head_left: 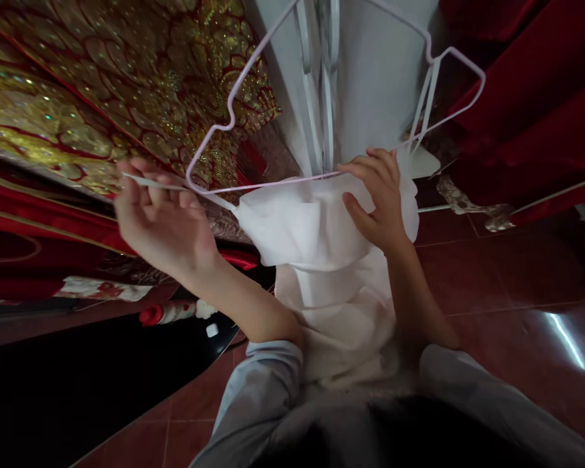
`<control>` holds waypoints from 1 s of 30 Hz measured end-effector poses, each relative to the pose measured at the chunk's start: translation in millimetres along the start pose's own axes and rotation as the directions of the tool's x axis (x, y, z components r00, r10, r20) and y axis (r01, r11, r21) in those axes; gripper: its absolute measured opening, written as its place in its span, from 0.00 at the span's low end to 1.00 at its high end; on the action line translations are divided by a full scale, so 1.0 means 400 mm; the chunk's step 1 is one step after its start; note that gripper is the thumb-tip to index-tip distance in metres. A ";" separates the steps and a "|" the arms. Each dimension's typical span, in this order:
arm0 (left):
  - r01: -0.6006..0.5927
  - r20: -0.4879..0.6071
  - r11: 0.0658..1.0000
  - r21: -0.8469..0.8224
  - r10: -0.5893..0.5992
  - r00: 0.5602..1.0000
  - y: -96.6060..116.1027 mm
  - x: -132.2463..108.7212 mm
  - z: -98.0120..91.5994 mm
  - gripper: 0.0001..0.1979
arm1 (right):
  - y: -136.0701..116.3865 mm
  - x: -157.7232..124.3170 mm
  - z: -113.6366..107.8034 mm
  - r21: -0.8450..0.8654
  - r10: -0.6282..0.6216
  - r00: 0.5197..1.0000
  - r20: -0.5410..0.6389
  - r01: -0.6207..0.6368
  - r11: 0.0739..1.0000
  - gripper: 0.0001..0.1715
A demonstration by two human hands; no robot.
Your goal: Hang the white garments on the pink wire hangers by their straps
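Probably, the thin white fabric strap [151, 182] is light and soft, to be taken near its loop; it lies across the half-curled fingers of the left hand [168, 227], which hold it loosely. Next, between both hands, the white, folded cloth garment [292, 227] looks soft, perhaps slippery; its upper edge, by the stiff, slim pink hanger [273, 184], offers a good hold. The right hand [377, 198] is half open at this bar; whether it grips, I cannot tell.

Hanger [231, 103]: I see pale pink
Cloth [287, 227]: plain white to me
Sequined garment [175, 84]: gold, red scalloped pattern
Counter [102, 370]: I read black
Floor [507, 279]: dark red, tiled
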State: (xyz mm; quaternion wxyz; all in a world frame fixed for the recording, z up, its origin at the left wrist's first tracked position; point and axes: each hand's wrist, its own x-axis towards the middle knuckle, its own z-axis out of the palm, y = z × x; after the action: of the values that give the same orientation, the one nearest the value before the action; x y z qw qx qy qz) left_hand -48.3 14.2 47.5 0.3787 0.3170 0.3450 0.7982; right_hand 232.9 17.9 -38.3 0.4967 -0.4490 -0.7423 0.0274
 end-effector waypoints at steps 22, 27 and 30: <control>0.076 0.381 0.997 0.032 -0.082 0.921 -0.144 -0.156 0.095 0.12 | 0.160 0.011 -0.056 0.471 0.409 0.780 -0.474 -0.168 0.866 0.20; 0.067 0.355 0.996 0.059 -0.083 0.931 -0.141 -0.160 0.103 0.13 | 0.116 0.035 -0.066 0.457 0.401 0.802 -0.442 -0.184 0.870 0.12; 0.069 0.352 0.994 0.090 -0.097 0.931 -0.140 -0.153 0.095 0.13 | 0.063 0.056 -0.079 0.484 0.397 0.852 -0.340 -0.203 0.851 0.11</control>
State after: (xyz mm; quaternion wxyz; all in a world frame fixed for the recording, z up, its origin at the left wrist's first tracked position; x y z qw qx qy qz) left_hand 33.8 2.2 9.4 0.4557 0.4554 0.3143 0.6973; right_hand 270.9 35.6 -18.7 0.7229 -0.4358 -0.5083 0.1707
